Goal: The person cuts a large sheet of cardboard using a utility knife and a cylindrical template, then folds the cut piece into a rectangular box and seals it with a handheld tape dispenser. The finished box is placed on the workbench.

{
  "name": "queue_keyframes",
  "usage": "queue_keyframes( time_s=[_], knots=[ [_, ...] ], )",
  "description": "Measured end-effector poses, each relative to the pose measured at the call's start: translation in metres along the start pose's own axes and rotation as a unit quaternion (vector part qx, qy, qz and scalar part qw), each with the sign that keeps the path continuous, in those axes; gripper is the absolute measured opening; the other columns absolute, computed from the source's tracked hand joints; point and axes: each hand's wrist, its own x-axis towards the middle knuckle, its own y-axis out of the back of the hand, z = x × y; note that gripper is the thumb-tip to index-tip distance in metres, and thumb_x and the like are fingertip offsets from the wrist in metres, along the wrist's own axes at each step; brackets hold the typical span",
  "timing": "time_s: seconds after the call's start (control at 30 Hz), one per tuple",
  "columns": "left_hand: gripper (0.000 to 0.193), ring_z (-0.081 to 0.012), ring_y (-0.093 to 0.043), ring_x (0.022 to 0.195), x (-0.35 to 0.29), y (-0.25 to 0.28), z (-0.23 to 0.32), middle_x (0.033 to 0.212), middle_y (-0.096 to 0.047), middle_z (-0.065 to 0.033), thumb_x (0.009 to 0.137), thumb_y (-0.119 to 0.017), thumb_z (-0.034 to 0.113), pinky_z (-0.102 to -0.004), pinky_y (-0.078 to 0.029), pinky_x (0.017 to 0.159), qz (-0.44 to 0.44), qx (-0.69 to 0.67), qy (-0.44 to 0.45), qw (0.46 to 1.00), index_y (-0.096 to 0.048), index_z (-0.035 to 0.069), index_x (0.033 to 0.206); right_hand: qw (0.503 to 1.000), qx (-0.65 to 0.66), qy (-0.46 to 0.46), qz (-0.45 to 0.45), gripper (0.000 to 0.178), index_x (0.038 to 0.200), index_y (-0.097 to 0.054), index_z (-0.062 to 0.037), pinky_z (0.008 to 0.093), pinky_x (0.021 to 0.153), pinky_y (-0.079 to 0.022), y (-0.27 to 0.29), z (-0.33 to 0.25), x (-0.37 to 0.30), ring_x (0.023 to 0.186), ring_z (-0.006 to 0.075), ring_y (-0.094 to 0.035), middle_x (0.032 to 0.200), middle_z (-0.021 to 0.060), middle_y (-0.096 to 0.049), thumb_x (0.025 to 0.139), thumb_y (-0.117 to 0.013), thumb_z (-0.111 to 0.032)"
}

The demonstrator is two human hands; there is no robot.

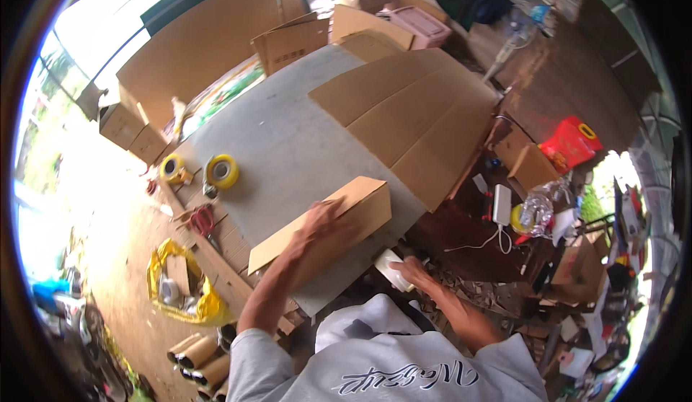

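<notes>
A long, narrow cardboard box (364, 218) lies slantwise on the grey tabletop (288, 124), close to its front edge. My left hand (322, 222) rests on top of this box, its fingers laid out over the cardboard and somewhat blurred. Below the box's right end, just off the table's edge, my right hand (412, 271) is closed around a pale, roughly rectangular object (393, 268); its exact kind is unclear. Two yellow-rimmed tape rolls, one on the table (222, 171) and one at its left edge (171, 167), stand left of the box. Red-handled scissors (202, 220) lie nearby.
Flat cardboard sheets (411, 110) cover the table's right side. A yellow bag (162, 272) with scraps and cardboard tubes (198, 351) are at lower left. A white power strip (502, 204) and a red bag (569, 144) lie right. Boxes (292, 41) stand behind.
</notes>
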Motion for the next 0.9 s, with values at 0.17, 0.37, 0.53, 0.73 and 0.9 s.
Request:
queue_keyframes(
  time_s=[0.17,0.37,0.53,0.73,0.9],
  knots=[
    [0.083,-0.0379,-0.056,0.13,-0.175,0.086,-0.046,0.142,-0.057,-0.0194,0.072,-0.088,0.036,-0.0441,-0.045,0.11,-0.165,0.151,0.21,0.952,-0.057,0.006,0.142,0.982,0.184,0.006,0.04,0.049,0.086,-0.068,0.0105,0.0392,0.05,-0.054,0.007,0.086,-0.02,0.055,0.0275,-0.068,0.071,0.0191,-0.069,0.085,-0.071,-0.038],
    [0.06,-0.0249,-0.063,0.124,-0.222,0.039,-0.031,0.139,-0.063,-0.0184,0.078,-0.085,0.008,-0.0318,-0.048,0.107,0.152,-0.038,0.322,0.934,-0.064,0.001,0.134,0.974,0.201,0.082,-0.057,0.058,0.093,-0.07,0.0081,0.0367,0.051,-0.054,0.015,0.067,-0.06,0.055,0.023,-0.068,0.072,0.0141,-0.069,0.087,-0.071,-0.05],
    [0.057,-0.0297,-0.064,0.125,-0.213,-0.03,-0.009,0.136,-0.065,-0.0199,0.078,-0.085,0.017,-0.0347,-0.049,0.107,0.239,-0.048,0.321,0.915,-0.068,0.006,0.131,0.951,0.203,0.163,-0.166,0.055,0.097,-0.07,0.006,0.032,0.051,-0.054,-0.001,0.033,-0.059,0.058,0.018,-0.068,0.074,0.0107,-0.068,0.091,-0.072,-0.048],
    [0.066,-0.0403,-0.049,0.135,-0.172,-0.016,0.08,0.139,-0.059,-0.02,0.079,-0.082,0.023,-0.0487,-0.039,0.112,0.298,0.219,0.307,0.877,-0.06,0.006,0.139,0.92,0.112,0.328,-0.181,0.045,0.097,-0.069,0.0048,0.0299,0.062,-0.053,-0.015,-0.008,-0.076,0.069,0.0121,-0.064,0.076,0.0065,-0.068,0.095,-0.07,-0.04],
    [0.056,-0.0152,-0.064,0.101,-0.19,0.018,0.113,0.117,-0.069,-0.0097,0.093,-0.077,0.038,-0.0293,-0.051,0.087,0.199,-0.417,0.307,0.832,-0.064,-0.003,0.128,0.9,0.1,0.373,-0.201,0.037,0.099,-0.07,0.005,0.0302,0.069,-0.052,-0.042,-0.02,-0.106,0.077,0.0092,-0.061,0.08,0.0058,-0.071,0.096,-0.07,-0.032]
  ],
)
